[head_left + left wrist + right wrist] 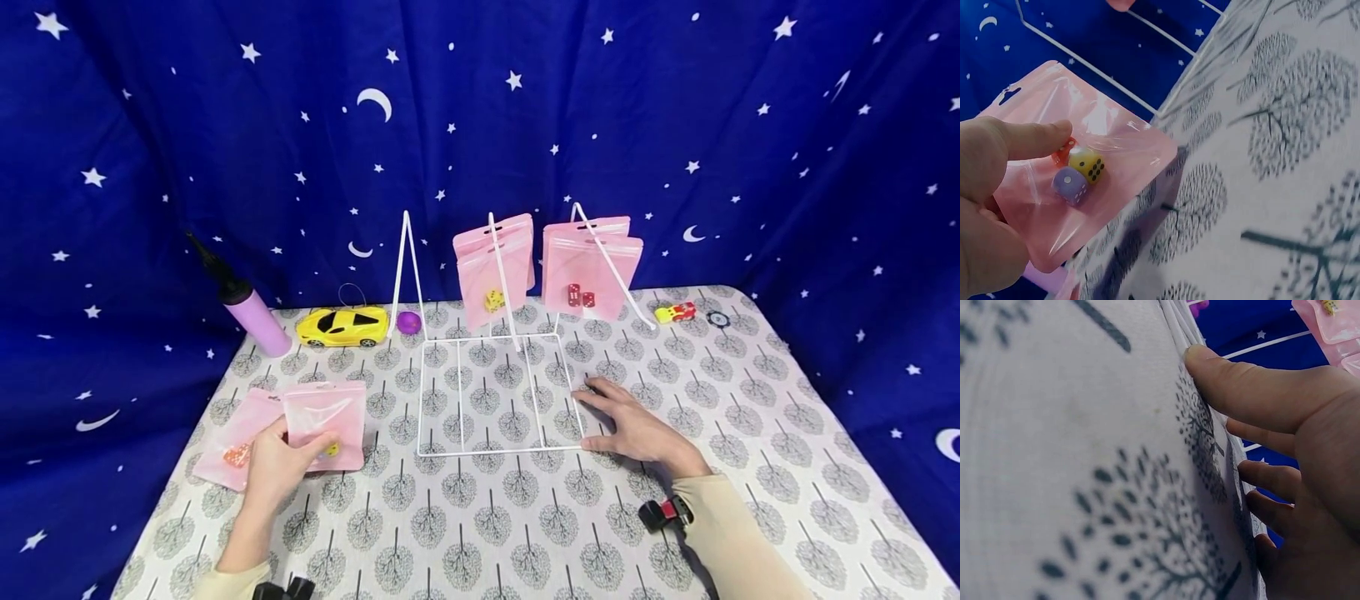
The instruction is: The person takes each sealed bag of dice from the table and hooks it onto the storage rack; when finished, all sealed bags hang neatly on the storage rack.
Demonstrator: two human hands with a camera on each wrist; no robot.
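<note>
My left hand (279, 463) pinches a pink zip pouch (326, 423) near the table's front left, thumb (1029, 139) on its clear face. Inside the pouch (1085, 169) lie a yellow die (1087, 165), a purple die (1069, 185) and an orange die partly behind the thumb. A second pink pouch (236, 437) with an orange die lies under it. My right hand (632, 427) rests flat, fingers spread (1254, 394), on the cloth at the right front corner of a white wire rack (491, 392). Pink pouches (497, 267) (591, 265) with dice hang on the rack's pegs.
Along the back edge stand a purple balloon pump (251, 310), a yellow toy car (343, 326), a purple ball (408, 322), a small red-yellow toy car (676, 313) and a dark disc (717, 318). A tree-print cloth (517, 517) covers the table; a blue starry curtain hangs behind.
</note>
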